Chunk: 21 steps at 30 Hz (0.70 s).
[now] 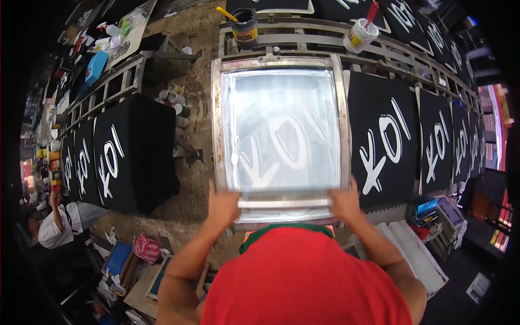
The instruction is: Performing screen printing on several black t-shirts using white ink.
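The left hand (223, 208) and the right hand (344, 206) are folded around the two ends of a squeegee bar (284, 204), near the near edge of the screen frame (217, 135). Uneven pressure could make the white print patchy; a shifting frame could smear it. Black cloth panels (382, 141) line the table (387, 210). Beyond the frame's far edge stand a dark pot (245, 32) and a white pot (358, 38); leftward, another person (69, 222) is behind the brown floor (196, 119).

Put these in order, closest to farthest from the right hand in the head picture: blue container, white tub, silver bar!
1. Silver bar: gripped by the right hand.
2. White tub: straight ahead, near the top.
3. Blue container: way over on the left.
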{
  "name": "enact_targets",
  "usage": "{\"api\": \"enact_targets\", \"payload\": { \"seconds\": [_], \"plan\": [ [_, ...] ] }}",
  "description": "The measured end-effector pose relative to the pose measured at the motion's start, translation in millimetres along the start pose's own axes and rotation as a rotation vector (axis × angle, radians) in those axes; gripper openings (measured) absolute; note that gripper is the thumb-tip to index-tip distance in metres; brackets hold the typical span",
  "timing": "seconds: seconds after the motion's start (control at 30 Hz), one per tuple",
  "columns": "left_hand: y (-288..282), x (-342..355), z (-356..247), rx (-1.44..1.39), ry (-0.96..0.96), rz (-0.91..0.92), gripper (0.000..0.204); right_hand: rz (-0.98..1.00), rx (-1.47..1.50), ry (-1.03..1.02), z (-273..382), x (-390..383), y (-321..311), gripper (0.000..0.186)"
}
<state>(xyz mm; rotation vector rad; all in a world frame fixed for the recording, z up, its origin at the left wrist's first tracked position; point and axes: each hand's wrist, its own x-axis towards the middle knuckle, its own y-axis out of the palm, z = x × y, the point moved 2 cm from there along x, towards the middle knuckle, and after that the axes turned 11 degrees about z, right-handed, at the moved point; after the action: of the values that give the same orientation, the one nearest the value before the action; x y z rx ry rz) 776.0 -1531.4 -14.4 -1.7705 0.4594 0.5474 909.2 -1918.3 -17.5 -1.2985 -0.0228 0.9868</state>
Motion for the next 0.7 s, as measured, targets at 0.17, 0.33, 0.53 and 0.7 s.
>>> {"api": "enact_targets", "payload": {
  "seconds": [0.17,0.33,0.53,0.7],
  "plan": [
    [-135,167,30,0.144,-0.098,-0.2,0.04,-0.134,-0.15,0.088,-46,182,-125,0.041],
    [-197,259,62,0.182,-0.122,-0.534,0.042,-0.348,-0.191,0.057,-61,290,-189,0.037],
    [-149,188,37,0.124,-0.095,-0.331,0.04,-0.167,-0.169,0.111,-47,212,-147,0.034],
    [-35,42,-5,0.014,-0.069,-0.204,0.035,-0.121,-0.076,0.076,-11,56,-38,0.033]
  ]
}}
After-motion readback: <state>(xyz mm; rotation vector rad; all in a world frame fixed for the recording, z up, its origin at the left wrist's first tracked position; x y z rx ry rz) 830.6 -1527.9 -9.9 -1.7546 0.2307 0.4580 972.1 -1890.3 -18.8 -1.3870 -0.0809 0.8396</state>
